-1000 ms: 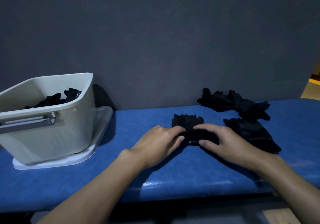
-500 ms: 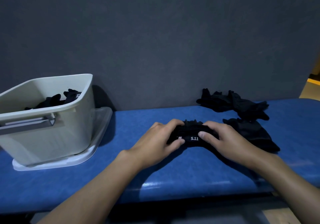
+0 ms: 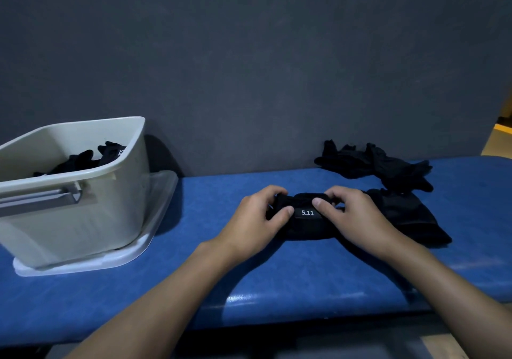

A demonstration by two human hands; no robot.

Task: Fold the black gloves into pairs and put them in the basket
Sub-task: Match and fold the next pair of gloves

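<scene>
Both hands grip one folded pair of black gloves on the blue bench: the left hand pinches its left end, the right hand its right end. More loose gloves lie just behind, to the right. The basket stands well apart on the left, on a white lid, with gloves inside.

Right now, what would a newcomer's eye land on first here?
Dead centre, the left hand and right hand grip a folded black glove bundle with a white 5.11 label, on the blue bench. At the left, a beige basket already holds black gloves. More loose gloves lie at the back right, near the dark wall.
</scene>
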